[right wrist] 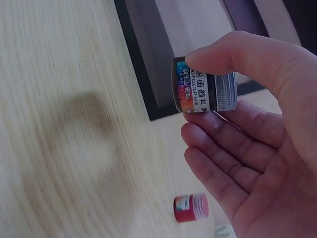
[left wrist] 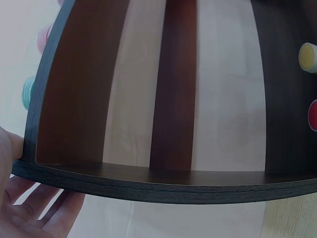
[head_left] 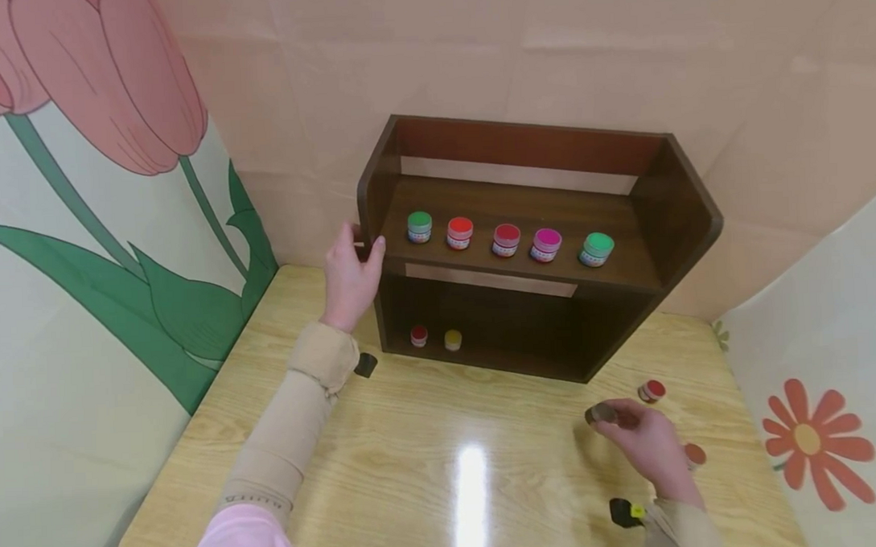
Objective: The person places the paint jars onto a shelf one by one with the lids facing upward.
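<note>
My left hand [head_left: 353, 280] grips the left side panel of a dark brown two-tier shelf [head_left: 525, 274], thumb on one face and fingers on the other. In the right wrist view, my right hand [right wrist: 257, 124] pinches a small dark paint jar [right wrist: 200, 87] between thumb and fingers, tilted on its side above the table. Near that hand stand a red paint jar [head_left: 652, 391] and an orange-red jar [head_left: 695, 455], partly hidden by the hand. On the upper tier several jars form a row, from a green one [head_left: 419, 227] to a mint one [head_left: 596, 249].
The lower tier holds a dark red jar [head_left: 418, 335] and a yellow jar [head_left: 452, 340] at its left. The shelf stands at the back of a light wooden table [head_left: 387, 468], against a peach backdrop [head_left: 474, 55]. Flower-printed sheets flank both sides.
</note>
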`<state>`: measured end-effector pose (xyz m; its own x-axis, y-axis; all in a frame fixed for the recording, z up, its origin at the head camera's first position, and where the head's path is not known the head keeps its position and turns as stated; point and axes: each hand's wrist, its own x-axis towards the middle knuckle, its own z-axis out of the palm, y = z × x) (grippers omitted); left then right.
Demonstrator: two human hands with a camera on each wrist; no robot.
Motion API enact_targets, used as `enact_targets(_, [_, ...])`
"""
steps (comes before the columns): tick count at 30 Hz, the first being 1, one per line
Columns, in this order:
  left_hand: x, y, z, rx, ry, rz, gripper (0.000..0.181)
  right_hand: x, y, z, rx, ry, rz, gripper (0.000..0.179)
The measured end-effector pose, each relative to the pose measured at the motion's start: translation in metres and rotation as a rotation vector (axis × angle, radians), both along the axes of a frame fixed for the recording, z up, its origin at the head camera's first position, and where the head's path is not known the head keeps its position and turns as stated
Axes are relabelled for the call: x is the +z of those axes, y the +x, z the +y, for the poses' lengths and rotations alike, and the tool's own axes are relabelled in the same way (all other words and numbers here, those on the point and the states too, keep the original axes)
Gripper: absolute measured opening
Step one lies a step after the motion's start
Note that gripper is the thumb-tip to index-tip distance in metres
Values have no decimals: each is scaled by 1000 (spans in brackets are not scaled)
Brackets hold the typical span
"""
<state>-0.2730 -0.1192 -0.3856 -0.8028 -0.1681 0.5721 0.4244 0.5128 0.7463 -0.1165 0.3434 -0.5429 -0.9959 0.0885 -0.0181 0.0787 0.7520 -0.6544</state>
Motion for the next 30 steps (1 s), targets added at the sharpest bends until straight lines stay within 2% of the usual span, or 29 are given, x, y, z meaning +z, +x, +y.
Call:
enact_targets(6, [1,0,1,-1,-3,-8,24,1,-7,-14,25,-57,43,42])
enact_targets(11, [0,0,1,-1,-3,5,24,7,-14,-26,52,-74,33,40])
enact_targets(19, [0,1,0,-2,0,10,23,16,-28,-40,91,-68,64,38])
enact_targets(25, [1,2,0,-7,0,10,23,17,-33,-50,101,-54,119,32])
enact_targets(30, [0,1,0,-8,2,11,24,15,-39,-56,112,-74,110,31])
